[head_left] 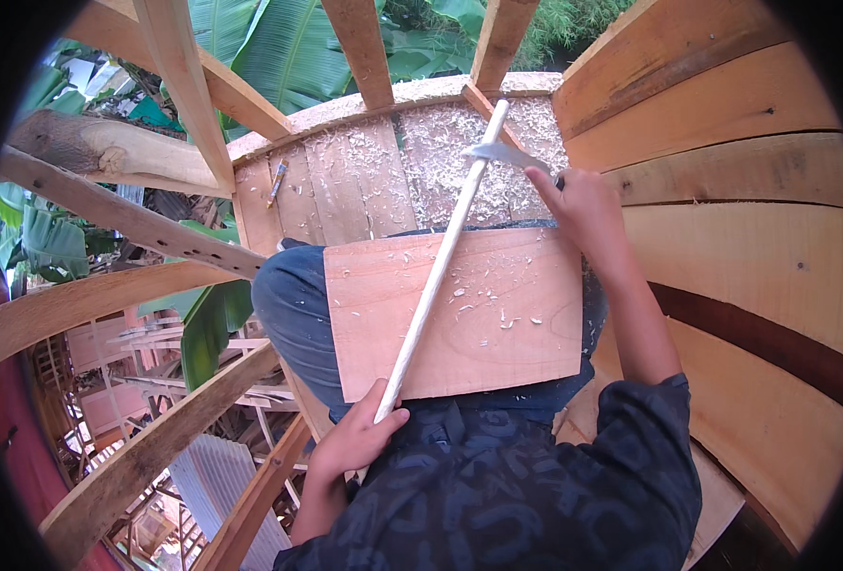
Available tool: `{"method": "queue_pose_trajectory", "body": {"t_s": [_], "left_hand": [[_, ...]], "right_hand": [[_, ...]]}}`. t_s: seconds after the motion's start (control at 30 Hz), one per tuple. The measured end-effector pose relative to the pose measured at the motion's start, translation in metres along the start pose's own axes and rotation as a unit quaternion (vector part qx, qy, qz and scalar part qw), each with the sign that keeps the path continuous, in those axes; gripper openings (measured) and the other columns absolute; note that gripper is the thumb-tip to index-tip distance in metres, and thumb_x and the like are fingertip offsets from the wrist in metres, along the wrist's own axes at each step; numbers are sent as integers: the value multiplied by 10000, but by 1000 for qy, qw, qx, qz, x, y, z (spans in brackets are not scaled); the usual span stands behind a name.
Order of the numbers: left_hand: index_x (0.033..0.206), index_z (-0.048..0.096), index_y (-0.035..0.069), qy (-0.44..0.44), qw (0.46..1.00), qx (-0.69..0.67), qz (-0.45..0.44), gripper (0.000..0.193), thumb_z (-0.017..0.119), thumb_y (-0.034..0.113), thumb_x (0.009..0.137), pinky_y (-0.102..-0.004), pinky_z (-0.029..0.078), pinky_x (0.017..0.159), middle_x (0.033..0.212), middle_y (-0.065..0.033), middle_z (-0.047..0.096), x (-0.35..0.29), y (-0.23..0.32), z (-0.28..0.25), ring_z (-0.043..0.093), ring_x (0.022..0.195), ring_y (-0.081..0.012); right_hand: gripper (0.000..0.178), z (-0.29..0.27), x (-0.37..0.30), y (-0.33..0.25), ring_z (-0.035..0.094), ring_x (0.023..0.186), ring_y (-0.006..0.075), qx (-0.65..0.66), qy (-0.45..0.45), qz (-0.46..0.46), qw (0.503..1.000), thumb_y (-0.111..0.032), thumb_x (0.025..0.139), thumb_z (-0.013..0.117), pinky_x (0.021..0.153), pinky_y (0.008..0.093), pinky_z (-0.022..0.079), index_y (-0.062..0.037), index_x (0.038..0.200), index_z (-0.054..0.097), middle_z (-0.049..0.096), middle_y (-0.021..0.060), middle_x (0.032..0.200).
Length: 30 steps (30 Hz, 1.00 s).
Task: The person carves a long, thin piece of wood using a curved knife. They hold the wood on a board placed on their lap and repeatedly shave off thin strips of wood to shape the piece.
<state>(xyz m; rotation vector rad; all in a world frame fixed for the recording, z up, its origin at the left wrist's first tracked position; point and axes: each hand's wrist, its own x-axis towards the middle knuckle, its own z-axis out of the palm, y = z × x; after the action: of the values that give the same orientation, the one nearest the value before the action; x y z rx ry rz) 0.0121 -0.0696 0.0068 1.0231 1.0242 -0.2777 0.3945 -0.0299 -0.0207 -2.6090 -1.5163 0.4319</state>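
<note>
A long pale wooden stick [441, 266] runs slantwise over my lap, its far end up among the shavings. Around its near end my left hand [360, 435] is closed. My right hand [581, 214] grips a knife [502, 152] by its handle, which the fingers mostly hide. The curved metal blade lies across the stick close to the far end. Beneath the stick, a flat wooden board [507, 319] rests on my thighs, with small curled shavings scattered on it.
Wood shavings [460, 190] cover the plank floor ahead. A small tube-like item [277, 183] lies at the left. A wood strip [479, 100] sits by the stick's tip. Plank walls [735, 257] rise at the right; open beams [136, 211] stand at the left.
</note>
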Motion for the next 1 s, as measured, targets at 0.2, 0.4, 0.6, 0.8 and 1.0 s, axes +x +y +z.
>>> {"method": "queue_pose_trajectory", "body": {"t_s": [0.2, 0.4, 0.6, 0.8, 1.0], "left_hand": [[1065, 436, 15, 23, 1000, 3, -20, 253, 569, 172, 919, -322, 419, 711, 809, -82, 476, -3, 0, 1, 460, 757, -171], [1047, 430, 12, 15, 1000, 23, 8, 250, 571, 172, 918, -325, 416, 756, 853, -99, 484, 0, 1, 2, 464, 808, -178], [1066, 428, 8, 43, 998, 47, 11, 270, 576, 177, 916, -331, 420, 759, 838, -110, 485, -3, 3, 5, 465, 794, -193], [1079, 417, -5, 32, 997, 70, 25, 292, 569, 189, 922, -352, 425, 770, 841, -155, 500, -1, 3, 4, 483, 795, -230], [1105, 411, -12, 35, 997, 73, 8, 318, 567, 196, 921, -361, 426, 782, 859, -172, 510, 0, 7, 6, 490, 805, -240]], "right_hand": [[749, 6, -27, -35, 614, 595, 373, -12, -30, -109, 993, -649, 911, 422, 578, 445, 494, 18, 650, 641, 581, 214, 581], [802, -1, -11, -4, 653, 601, 330, 23, -11, -54, 998, -713, 877, 408, 558, 423, 515, 11, 646, 665, 618, 181, 606], [795, 12, -10, -15, 652, 586, 314, 5, -5, -80, 997, -722, 843, 461, 562, 410, 519, 15, 628, 664, 612, 180, 579], [746, 14, -29, -33, 618, 586, 355, 21, -25, -137, 990, -675, 864, 485, 565, 431, 491, 19, 636, 635, 586, 198, 586], [763, 9, -6, -11, 634, 569, 321, 27, 21, -50, 998, -705, 860, 450, 550, 419, 509, -7, 635, 661, 594, 186, 565]]}}
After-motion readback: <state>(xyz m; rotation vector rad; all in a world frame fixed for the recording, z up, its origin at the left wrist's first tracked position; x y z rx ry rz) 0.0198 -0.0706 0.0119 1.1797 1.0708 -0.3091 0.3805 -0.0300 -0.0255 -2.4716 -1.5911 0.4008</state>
